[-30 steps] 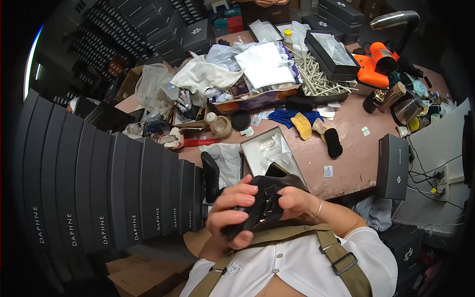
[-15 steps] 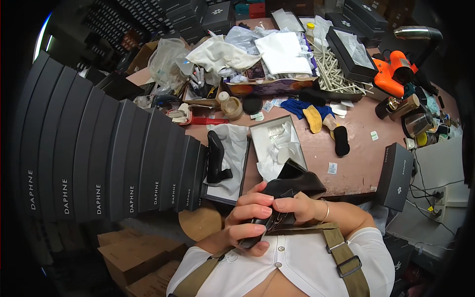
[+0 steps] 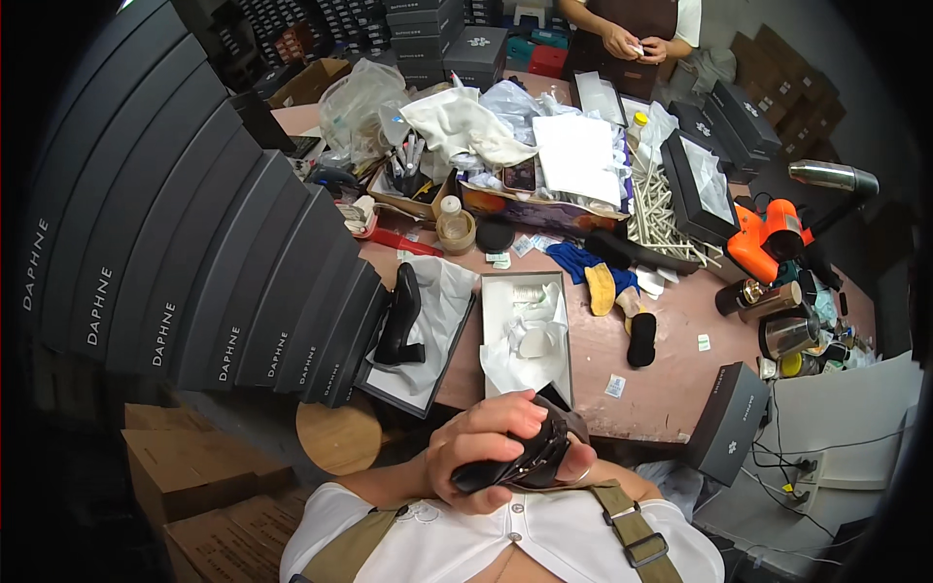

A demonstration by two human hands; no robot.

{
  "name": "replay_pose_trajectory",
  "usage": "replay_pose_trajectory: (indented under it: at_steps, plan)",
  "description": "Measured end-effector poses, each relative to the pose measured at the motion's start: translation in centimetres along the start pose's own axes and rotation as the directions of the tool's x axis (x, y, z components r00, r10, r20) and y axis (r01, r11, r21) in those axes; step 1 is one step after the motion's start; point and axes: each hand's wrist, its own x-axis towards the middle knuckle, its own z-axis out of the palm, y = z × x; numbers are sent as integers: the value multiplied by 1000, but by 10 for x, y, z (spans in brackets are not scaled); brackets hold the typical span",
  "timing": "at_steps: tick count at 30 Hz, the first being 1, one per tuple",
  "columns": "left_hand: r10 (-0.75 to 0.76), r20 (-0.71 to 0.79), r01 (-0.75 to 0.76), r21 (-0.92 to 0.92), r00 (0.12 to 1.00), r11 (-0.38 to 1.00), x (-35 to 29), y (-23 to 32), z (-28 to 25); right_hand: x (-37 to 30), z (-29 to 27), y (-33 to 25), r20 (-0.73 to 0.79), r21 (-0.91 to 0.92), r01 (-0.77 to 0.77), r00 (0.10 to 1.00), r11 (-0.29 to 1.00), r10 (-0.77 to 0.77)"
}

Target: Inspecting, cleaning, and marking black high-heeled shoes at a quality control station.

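Note:
Close to my chest is a black heeled shoe (image 3: 533,459) with a decorated upper, held in both hands. My left hand (image 3: 481,432) is closed round it, fingers across its top. My right hand (image 3: 580,459) grips the far side; its thumb shows, while the other fingers are hidden behind the shoe. A matching black shoe (image 3: 398,321) lies on white tissue in an open dark shoebox (image 3: 442,361) to the left. Just beyond my hands, a grey-rimmed box or lid (image 3: 567,330) contains crumpled white tissue (image 3: 520,355).
Tall stacks of dark shoeboxes (image 3: 185,253) rise on the left. A heat gun (image 3: 773,233) stands at the right, near a closed shoebox (image 3: 727,423) by the table edge. Glue jar (image 3: 454,228), cloths (image 3: 598,287) and black sponge (image 3: 641,340) lie ahead. Another person's hands (image 3: 637,44) work across the table.
The shoe has been turned in my hands, and my right hand is now mostly behind it. My view has tilted up, bringing the other person into sight.

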Motion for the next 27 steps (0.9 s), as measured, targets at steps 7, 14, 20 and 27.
replay_pose_trajectory:
  at_steps: [7, 14, 20, 27]
  plan:
    - [225, 78, -235, 144, 971, 961, -2, 8, 13, -7, -19, -28, 280, -303, -179, 922, 936, 267]
    - [171, 9, -171, 115, 985, 979, -5, 5, 10, -11, 6, -38, 61, -528, -62, 992, 847, 110]
    - [16, 29, -18, 56, 999, 998, 8, -2, 8, -6, -4, -30, 1, -114, -80, 997, 990, 80]
    - [160, -19, -161, -79, 987, 984, 3, -1, 10, -1, -17, -43, 216, -445, -66, 960, 893, 179]
